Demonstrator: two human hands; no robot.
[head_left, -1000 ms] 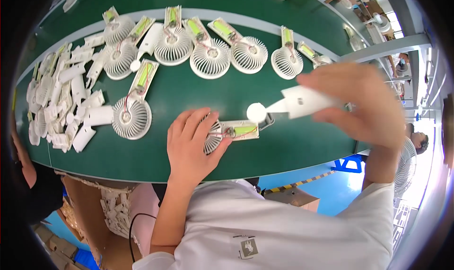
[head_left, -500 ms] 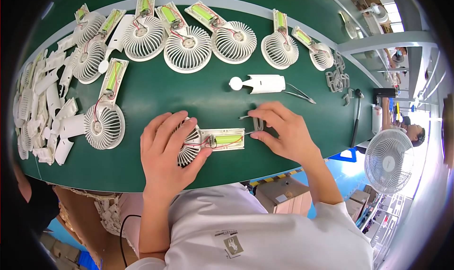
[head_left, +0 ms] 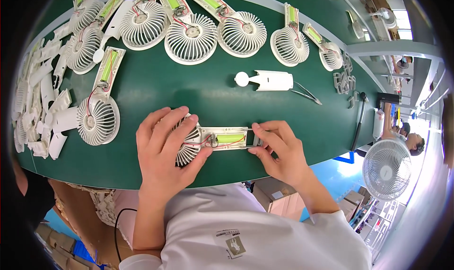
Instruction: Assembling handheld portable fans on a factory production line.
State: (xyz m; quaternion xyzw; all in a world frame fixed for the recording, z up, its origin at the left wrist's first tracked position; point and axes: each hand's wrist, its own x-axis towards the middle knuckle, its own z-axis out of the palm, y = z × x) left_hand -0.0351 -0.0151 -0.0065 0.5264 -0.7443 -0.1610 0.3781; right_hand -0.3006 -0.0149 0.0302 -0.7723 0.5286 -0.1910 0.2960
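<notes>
My left hand (head_left: 165, 149) is closed over the slatted round head of a small white handheld fan (head_left: 190, 147), pressing it on the green table. The fan's open handle points right and shows a green battery (head_left: 230, 139) with red wires. My right hand (head_left: 283, 149) pinches a grey U-shaped bracket (head_left: 257, 140) between thumb and fingers. The bracket's two ends meet the far right end of the handle; whether they sit in it, I cannot tell. Beyond my right hand lie a white handle cover (head_left: 274, 81) with a round tip and a pair of tweezers (head_left: 307, 95).
Several half-built fans (head_left: 191, 38) stand in a row along the back. White parts (head_left: 45, 90) are heaped at the left. Grey brackets (head_left: 344, 82) and a black-ended rod tool (head_left: 359, 123) lie at the right. Cardboard boxes (head_left: 276, 192) stand beneath the near edge.
My right hand has moved left with the bracket, turning it so its ends point at the handle and bringing it up against the fan. My left hand still holds the fan head.
</notes>
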